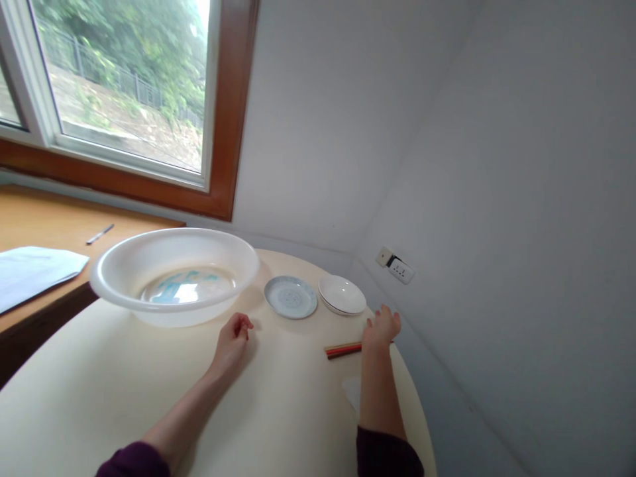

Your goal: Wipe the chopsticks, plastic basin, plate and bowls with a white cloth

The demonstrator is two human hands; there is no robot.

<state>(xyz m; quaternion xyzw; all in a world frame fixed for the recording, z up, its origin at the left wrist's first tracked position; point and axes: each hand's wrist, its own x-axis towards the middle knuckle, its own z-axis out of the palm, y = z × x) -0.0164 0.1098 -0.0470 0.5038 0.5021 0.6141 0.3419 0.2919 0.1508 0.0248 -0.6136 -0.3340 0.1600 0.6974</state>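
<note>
My left hand [235, 333] rests over the table with its fingers curled in, and nothing shows in it. It is just in front of a wide translucent plastic basin [171, 318] holding water. My right hand [382, 324] is open, fingers apart, near the table's right edge. Partly hidden behind that wrist lie several chopsticks [342, 350], red, dark and light brown. A stack of white bowls [342, 295] sits just beyond my right hand. Left of the bowls is a pale blue patterned plate [291, 297]. A white piece [352, 392], perhaps a cloth, is partly covered by my right forearm.
The round cream table [278, 411] curves close to the wall on the right. A wooden desk [44, 205] with a pen [100, 234] and white papers [37, 271] adjoins it at left. A power socket [401, 270] is on the wall behind the bowls.
</note>
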